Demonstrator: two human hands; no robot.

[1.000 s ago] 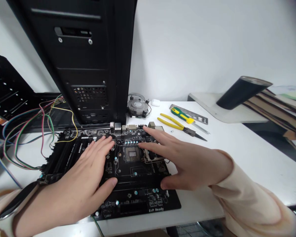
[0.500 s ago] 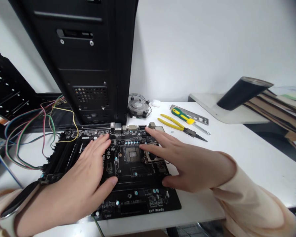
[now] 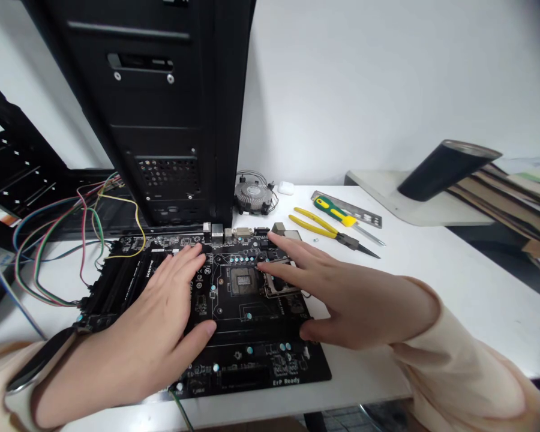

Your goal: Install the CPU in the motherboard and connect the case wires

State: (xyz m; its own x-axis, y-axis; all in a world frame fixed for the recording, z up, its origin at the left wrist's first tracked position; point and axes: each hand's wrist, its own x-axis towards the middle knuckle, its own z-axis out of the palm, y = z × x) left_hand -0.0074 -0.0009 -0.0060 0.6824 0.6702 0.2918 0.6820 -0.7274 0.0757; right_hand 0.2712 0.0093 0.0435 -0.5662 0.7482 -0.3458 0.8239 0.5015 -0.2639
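A black motherboard [image 3: 234, 336] lies flat on the white table in front of me, with its row of ports toward the computer case. My left hand [image 3: 162, 318] rests over the board's left half, fingers extended, thumb apart, holding nothing. Over the right edge is my right hand [image 3: 342, 294], its fingers spread beside the raised metal frame of the CPU socket [image 3: 243, 281]. Thin coloured wires [image 3: 87, 240] run from the case to the board's left side. Part of the board is hidden under both hands.
A black computer case [image 3: 162, 120] stands behind the board. At its right sits a round CPU cooler [image 3: 253, 195]. Yellow-handled pliers [image 3: 328, 229], a green-and-yellow screwdriver [image 3: 337, 211] and a metal I/O plate [image 3: 364, 214] lie further right, before a monitor stand [image 3: 445, 171].
The view has shifted very slightly. Both hands keep their places on the board, and nothing has been picked up or let go.
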